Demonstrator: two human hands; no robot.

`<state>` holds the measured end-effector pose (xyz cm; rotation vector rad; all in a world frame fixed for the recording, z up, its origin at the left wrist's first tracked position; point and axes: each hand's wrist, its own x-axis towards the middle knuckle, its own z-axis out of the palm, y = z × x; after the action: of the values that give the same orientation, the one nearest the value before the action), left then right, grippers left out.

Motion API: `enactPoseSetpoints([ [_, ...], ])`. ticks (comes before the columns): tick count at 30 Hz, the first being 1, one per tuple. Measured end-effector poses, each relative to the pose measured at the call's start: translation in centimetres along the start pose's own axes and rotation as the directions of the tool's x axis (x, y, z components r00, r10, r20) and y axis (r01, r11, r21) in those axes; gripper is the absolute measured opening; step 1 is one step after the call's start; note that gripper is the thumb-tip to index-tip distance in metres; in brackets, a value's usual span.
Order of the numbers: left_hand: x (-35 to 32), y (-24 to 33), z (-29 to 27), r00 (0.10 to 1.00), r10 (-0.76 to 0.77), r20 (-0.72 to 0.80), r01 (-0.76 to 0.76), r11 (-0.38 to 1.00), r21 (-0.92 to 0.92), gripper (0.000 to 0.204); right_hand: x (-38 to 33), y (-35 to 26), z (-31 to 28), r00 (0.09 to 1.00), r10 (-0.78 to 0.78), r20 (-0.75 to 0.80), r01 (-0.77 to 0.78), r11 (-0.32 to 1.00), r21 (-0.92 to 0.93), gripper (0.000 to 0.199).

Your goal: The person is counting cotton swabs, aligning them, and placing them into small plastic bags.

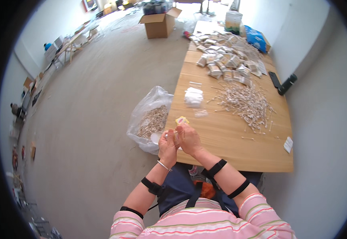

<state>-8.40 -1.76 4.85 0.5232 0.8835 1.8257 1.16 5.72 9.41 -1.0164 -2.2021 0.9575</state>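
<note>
Here, a small clear packet (174, 136) is pinched between the left hand (167, 146) and right hand (187, 138), both closed on it, at the worktop (229, 139) edge; its mouth is best kept open and level.

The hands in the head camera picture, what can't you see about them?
- Small clear item between the left hand and right hand: too small, fingers cover it.
- Small yellow packet on the light wooden table: partly behind the right hand.
- Clear plastic bag of pale sticks: contents blurred.
</note>
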Motion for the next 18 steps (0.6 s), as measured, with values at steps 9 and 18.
enactPoseSetpoints([
  [9, -1.7, -0.1, 9.3, 0.632, -0.626, 0.457, 0.369, 0.762, 0.533, 0.025, -4.7, 1.5, -12.0, 0.900, -0.233, 0.368, 0.303, 0.942, -0.146, 0.031],
  [18, -2.0, -1.1, 11.0, 0.712, -0.565, 0.417, 0.398, 0.814, 0.424, 0.023, -7.3, 5.7, -15.5, 0.978, -0.208, -0.008, 0.201, 0.937, 0.285, 0.022],
])
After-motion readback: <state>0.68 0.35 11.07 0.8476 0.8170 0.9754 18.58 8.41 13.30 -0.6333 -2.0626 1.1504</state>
